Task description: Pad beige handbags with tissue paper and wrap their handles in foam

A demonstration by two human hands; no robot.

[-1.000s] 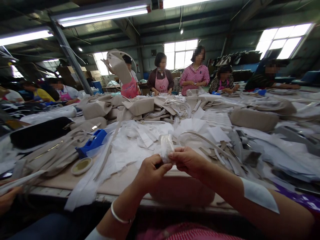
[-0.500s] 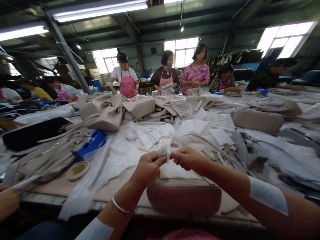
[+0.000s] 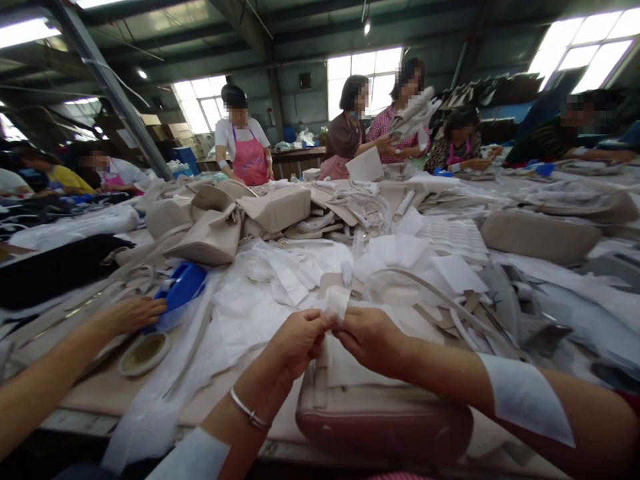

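Observation:
In front of me, my left hand (image 3: pixel 297 343) pinches the left side of a small piece of white wrapping (image 3: pixel 337 301). From the other side, my right hand (image 3: pixel 373 340) closes its fingers on the same wrapping. A beige piece, perhaps a strap end or handle, shows just above it; the fingers hide how the two join. Below both hands stands a beige handbag (image 3: pixel 385 427), its base facing me, with a white sheet (image 3: pixel 360 363) on top.
At left, a co-worker's hand (image 3: pixel 133 313) touches a blue tape dispenser (image 3: pixel 183 290). A tape roll (image 3: pixel 144 353) lies nearby. Beige bags (image 3: pixel 210 233) and white sheets (image 3: pixel 280 273) pile up beyond. A grey dispenser (image 3: pixel 525 307) stands right. Several people work across the table.
A co-worker's hand has come in from the left to the blue dispenser. My hands have drawn closer together on the wrapping. Across the table, a person has lifted a bundle of beige pieces.

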